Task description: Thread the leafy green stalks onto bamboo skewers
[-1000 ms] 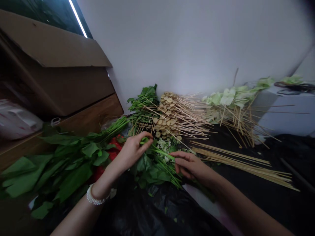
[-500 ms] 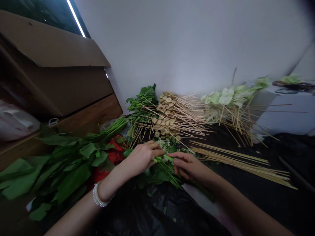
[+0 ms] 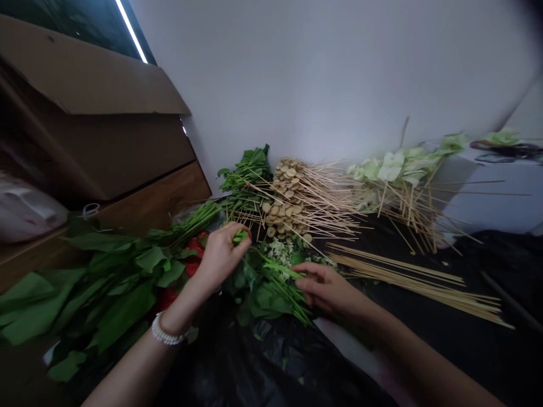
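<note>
My left hand (image 3: pixel 223 254), a pearl bracelet on its wrist, is closed around a short bunch of leafy greens; bright green stem ends (image 3: pixel 240 236) poke out by the thumb. My right hand (image 3: pixel 324 285) pinches a pale green stem (image 3: pixel 283 269) between thumb and fingers, just right of centre. Under and between both hands lies a pile of leafy greens (image 3: pixel 269 299), its stems pointing right. Small whitish-green bits (image 3: pixel 282 250) are scattered behind that pile.
Large leafy greens (image 3: pixel 114 282) lie at left over a red bag (image 3: pixel 193 263). Behind are skewered round slices (image 3: pixel 288 212), skewered greens (image 3: pixel 246 175) and skewered pale leaves (image 3: pixel 392 167). Loose bamboo skewers (image 3: pixel 416 282) lie right. A cardboard box (image 3: pixel 106 147) stands back left; black plastic (image 3: pixel 254 373) covers the front.
My left hand has moved left and slightly up, away from the right hand, with green stems in its grip. The right hand has stayed nearly in place with its stem.
</note>
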`<state>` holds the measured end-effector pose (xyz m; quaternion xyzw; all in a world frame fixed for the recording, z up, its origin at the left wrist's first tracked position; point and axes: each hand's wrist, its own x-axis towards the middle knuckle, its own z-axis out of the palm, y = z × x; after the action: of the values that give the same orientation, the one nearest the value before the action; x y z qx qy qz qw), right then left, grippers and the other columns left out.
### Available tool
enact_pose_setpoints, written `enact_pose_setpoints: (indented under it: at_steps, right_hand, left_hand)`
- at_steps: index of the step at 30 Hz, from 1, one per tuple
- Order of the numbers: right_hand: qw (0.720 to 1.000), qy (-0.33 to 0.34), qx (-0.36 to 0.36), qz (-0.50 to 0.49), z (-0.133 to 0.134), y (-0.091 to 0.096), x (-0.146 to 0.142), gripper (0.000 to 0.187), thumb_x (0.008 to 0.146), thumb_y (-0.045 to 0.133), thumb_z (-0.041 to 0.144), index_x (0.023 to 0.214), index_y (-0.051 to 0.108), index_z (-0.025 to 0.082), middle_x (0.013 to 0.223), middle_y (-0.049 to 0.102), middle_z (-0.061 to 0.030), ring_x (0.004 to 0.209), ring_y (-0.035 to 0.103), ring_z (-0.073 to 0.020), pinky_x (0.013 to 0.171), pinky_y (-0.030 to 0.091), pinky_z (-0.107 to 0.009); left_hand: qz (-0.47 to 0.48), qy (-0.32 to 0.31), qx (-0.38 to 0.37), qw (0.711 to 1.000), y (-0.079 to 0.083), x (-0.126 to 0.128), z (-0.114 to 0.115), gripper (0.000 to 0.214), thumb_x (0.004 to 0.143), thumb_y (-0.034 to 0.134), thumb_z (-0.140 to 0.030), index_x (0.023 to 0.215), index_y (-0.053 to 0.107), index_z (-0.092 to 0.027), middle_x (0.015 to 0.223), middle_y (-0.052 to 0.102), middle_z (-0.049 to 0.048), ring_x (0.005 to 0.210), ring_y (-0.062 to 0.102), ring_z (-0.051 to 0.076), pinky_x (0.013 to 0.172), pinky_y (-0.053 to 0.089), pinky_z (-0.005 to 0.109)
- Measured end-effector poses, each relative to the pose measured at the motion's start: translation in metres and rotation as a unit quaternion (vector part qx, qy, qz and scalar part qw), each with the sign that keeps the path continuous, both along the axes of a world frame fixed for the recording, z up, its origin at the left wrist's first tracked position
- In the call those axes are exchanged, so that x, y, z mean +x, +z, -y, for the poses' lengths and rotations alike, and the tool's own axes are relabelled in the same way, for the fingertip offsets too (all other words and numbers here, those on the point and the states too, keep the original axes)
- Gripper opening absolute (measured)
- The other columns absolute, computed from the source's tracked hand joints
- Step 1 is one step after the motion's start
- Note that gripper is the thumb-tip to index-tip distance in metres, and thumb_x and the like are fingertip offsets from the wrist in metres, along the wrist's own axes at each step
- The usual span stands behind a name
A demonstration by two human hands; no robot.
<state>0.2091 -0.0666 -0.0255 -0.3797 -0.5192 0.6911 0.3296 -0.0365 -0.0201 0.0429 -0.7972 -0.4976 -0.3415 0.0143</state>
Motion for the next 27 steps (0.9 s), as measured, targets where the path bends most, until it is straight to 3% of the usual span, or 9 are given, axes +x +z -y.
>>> enact_pose_setpoints:
  at_steps: [5, 8, 11, 14, 17, 21, 27]
  right_hand:
    - [0.996, -0.068, -0.002, -0.062, -0.007, -0.002, 0.004, 0.036, 0.08, 0.07, 0.047, 0.097, 0.063, 0.016, 0.064, 0.061, 0.0036, 0.035, 0.038, -0.0027, 0.033, 0.022, -0.018]
    - [0.989, -0.102, -0.027, -0.103, -0.012, -0.007, 0.006, 0.032, 0.079, 0.071, 0.045, 0.086, 0.064, 0.015, 0.068, 0.06, 0.0026, 0.043, 0.047, -0.0039, 0.038, 0.032, -0.016]
    - [0.985, -0.105, -0.055, -0.126, -0.015, -0.012, 0.008, 0.03, 0.081, 0.07, 0.042, 0.09, 0.064, 0.014, 0.064, 0.056, 0.004, 0.043, 0.047, -0.0043, 0.038, 0.033, -0.015]
    - [0.98, -0.101, -0.073, -0.155, -0.017, -0.016, 0.01, 0.029, 0.084, 0.065, 0.042, 0.093, 0.063, 0.015, 0.056, 0.052, 0.006, 0.037, 0.043, -0.005, 0.034, 0.029, -0.016]
    - [0.978, -0.093, -0.08, -0.168, -0.02, -0.017, 0.011, 0.027, 0.084, 0.061, 0.04, 0.093, 0.061, 0.015, 0.049, 0.05, 0.0069, 0.03, 0.037, -0.0057, 0.03, 0.025, -0.016]
    - [0.978, -0.085, -0.085, -0.173, -0.022, -0.019, 0.012, 0.026, 0.085, 0.058, 0.039, 0.096, 0.06, 0.015, 0.047, 0.052, 0.0064, 0.028, 0.036, -0.0066, 0.027, 0.024, -0.016]
    - [0.979, -0.06, -0.082, -0.179, -0.02, -0.017, 0.011, 0.028, 0.084, 0.06, 0.041, 0.094, 0.059, 0.015, 0.046, 0.054, 0.0059, 0.028, 0.037, -0.0069, 0.027, 0.026, -0.016]
  left_hand:
    - [0.081, 0.049, -0.075, 0.993, 0.012, -0.024, 0.007, 0.023, 0.088, 0.048, -0.031, 0.081, 0.066, -0.018, 0.069, 0.064, -0.0014, 0.062, 0.055, 0.013, 0.061, 0.04, 0.023]
    - [0.124, 0.049, -0.109, 0.985, 0.01, -0.028, 0.013, 0.026, 0.089, 0.047, -0.036, 0.081, 0.064, -0.018, 0.066, 0.065, -0.0016, 0.061, 0.057, 0.013, 0.06, 0.042, 0.022]
    - [0.127, 0.05, -0.131, 0.982, 0.005, -0.03, 0.016, 0.03, 0.09, 0.047, -0.041, 0.084, 0.064, -0.018, 0.061, 0.063, -0.0021, 0.054, 0.054, 0.012, 0.056, 0.041, 0.022]
    - [0.103, 0.071, -0.114, 0.986, 0.0, -0.033, 0.017, 0.033, 0.087, 0.054, -0.046, 0.093, 0.068, -0.017, 0.06, 0.064, -0.0026, 0.05, 0.053, 0.012, 0.053, 0.04, 0.021]
    - [0.077, 0.067, -0.1, 0.99, -0.005, -0.034, 0.016, 0.033, 0.081, 0.063, -0.046, 0.095, 0.072, -0.017, 0.068, 0.07, -0.0004, 0.058, 0.061, 0.015, 0.059, 0.045, 0.023]
    - [0.05, 0.031, -0.104, 0.993, -0.008, -0.03, 0.016, 0.026, 0.084, 0.061, -0.041, 0.085, 0.074, -0.019, 0.081, 0.076, 0.0022, 0.074, 0.07, 0.02, 0.07, 0.049, 0.026]
    - [-0.02, 0.03, 0.0, 0.999, -0.008, -0.017, 0.019, 0.022, 0.091, 0.057, -0.035, 0.092, 0.074, -0.02, 0.088, 0.075, 0.0048, 0.08, 0.07, 0.019, 0.073, 0.049, 0.027]
